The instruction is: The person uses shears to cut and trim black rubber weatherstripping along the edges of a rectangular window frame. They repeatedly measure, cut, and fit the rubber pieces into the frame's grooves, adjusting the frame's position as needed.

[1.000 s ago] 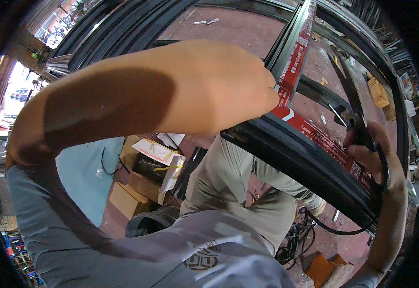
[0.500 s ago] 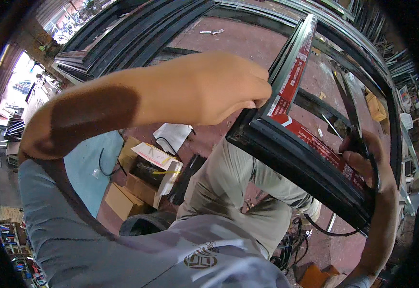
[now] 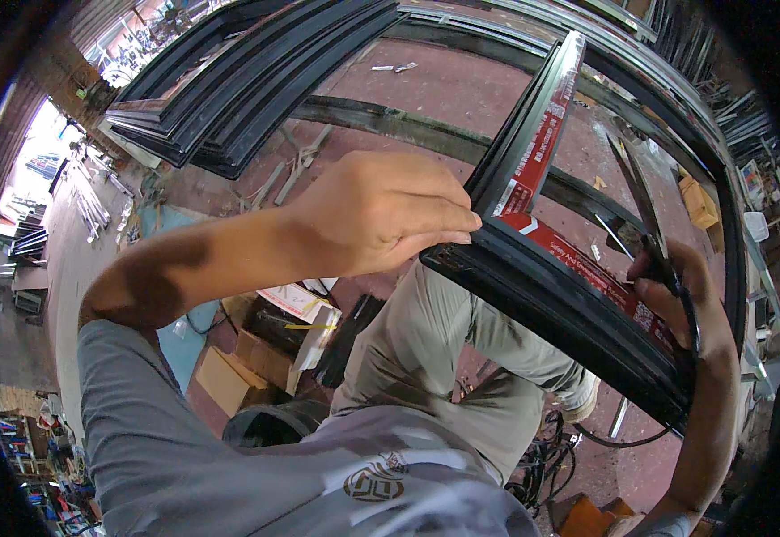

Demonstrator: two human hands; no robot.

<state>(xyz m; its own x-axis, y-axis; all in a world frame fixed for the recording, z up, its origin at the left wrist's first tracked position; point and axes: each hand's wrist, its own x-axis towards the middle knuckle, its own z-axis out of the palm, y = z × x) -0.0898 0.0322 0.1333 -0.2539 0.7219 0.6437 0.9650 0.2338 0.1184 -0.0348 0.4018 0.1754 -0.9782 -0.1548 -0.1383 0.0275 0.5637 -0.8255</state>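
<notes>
From my end I have the black metal frame (image 3: 551, 304) just ahead of the person's body, its near corner above one trouser knee (image 3: 421, 318). The two bars I can see already meet at that corner, and printed red film lies along both: one strip (image 3: 569, 251) on the near bar, another (image 3: 542, 148) on the bar running away. I make out no lifted end, so I judge the film to be in place on both; whether anything is left at the corner I cannot tell, as the hand partly covers it.

My left hand (image 3: 390, 215) has its fingers drawn together on the corner; I cannot tell whether they grip its edge or only rest there. My right hand (image 3: 690, 291) holds black-handled scissors (image 3: 648, 201) by the handles, blades pointing up and away, thumb beside the near strip's far end. The scissors are well apart from the corner.

Around me, more black frames (image 3: 256, 80) are stacked at upper left, by a metal crossbar (image 3: 390, 125). Below are open cardboard boxes (image 3: 229, 385), a black bucket (image 3: 269, 425) and, near the shoe (image 3: 580, 403), tangled black cable (image 3: 542, 456). The right hand and wrist hide the near bar's far end from me; the cable lies close underfoot.
</notes>
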